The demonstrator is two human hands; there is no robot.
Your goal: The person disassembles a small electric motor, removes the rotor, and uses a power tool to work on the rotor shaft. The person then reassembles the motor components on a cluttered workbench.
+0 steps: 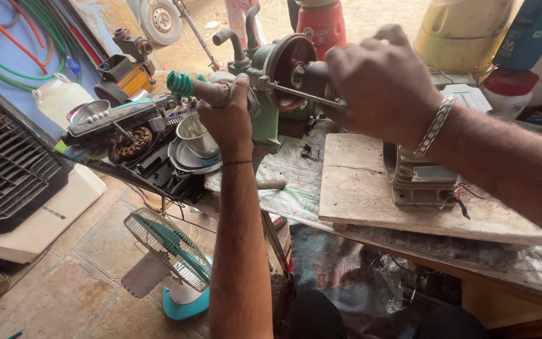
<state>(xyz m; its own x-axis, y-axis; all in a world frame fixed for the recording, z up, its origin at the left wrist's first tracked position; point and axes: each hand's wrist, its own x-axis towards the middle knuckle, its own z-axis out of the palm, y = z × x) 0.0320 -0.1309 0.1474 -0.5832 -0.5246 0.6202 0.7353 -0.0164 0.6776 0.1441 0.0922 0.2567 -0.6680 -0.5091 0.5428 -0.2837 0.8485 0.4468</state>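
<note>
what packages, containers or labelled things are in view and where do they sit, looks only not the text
Printed sack: under the bench, dark, crumpled, faded red lettering.
Yellow container: top right behind the bench, rounded.
Blue container: far top right, tall, with a label.
White jug: left, by the hoses, translucent.
No screens or signs.

My one camera sits on my head, looking down and forward, close over my counter point(359, 188) and the floor point(64, 295) left.

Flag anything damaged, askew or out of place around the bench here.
The motor housing on the wooden board has loose wires trailing from its base, unconnected. On the floor, a small table fan sits tilted beside the bench.
</note>
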